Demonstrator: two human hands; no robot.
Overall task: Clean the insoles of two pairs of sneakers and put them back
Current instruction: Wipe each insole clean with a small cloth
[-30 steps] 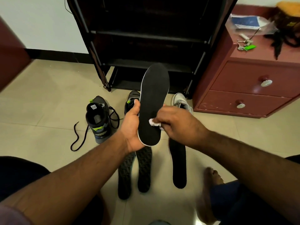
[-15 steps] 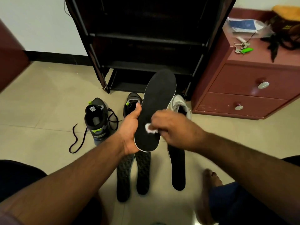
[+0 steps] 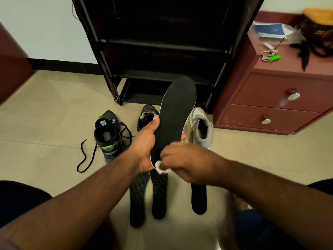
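Note:
My left hand [image 3: 146, 145] grips a black insole [image 3: 175, 112] by its heel end, toe pointing up and away. My right hand [image 3: 187, 165] pinches a small white wipe [image 3: 160, 166] against the insole's heel. Three more black insoles lie on the floor below: two patterned ones side by side [image 3: 138, 199] [image 3: 159, 195] and a plain one [image 3: 199, 199] to their right. A dark sneaker with green accents [image 3: 107, 136] stands at the left, its mate [image 3: 146, 114] partly hidden behind my left hand. A grey-white sneaker [image 3: 201, 129] stands at the right.
A black shoe rack [image 3: 162, 46] stands against the wall ahead. A maroon drawer unit [image 3: 275, 98] sits at the right with keys and a plastic bag on top. A loose black lace [image 3: 84, 157] trails on the tiled floor. My bare foot [image 3: 236, 201] rests at lower right.
My right hand has slid the wipe down the insole from its middle to the heel end. The insole has tilted further right, uncovering the grey-white sneaker.

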